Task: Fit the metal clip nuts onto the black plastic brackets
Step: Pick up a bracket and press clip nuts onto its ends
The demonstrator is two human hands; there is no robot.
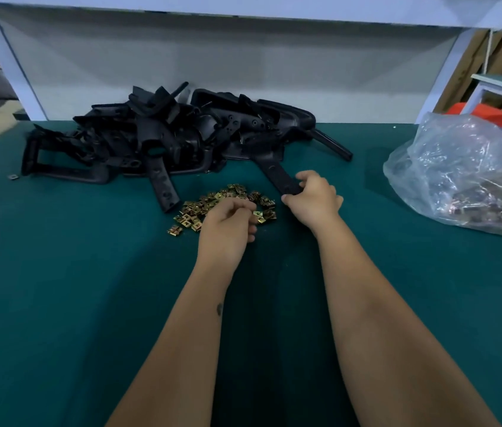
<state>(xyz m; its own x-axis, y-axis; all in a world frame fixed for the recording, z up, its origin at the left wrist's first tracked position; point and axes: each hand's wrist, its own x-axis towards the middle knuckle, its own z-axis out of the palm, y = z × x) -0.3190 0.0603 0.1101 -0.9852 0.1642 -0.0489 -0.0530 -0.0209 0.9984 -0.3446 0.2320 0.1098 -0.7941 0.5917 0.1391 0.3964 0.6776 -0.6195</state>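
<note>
While my right hand (313, 200) curled its fingers round the flat, holed end of a matte black plastic bracket (279, 174) lying at the edge of the tangled bracket pile (163, 134), my left hand (228, 224) hovered with bent fingers over the brassy, folded clip nuts (212, 204) heaped on the green felt-like counter (59, 272). Whether those left fingers pinched a nut I could not tell; a crinkled clear plastic bag (465, 167) blurred its contents and ran off the right edge.
</note>
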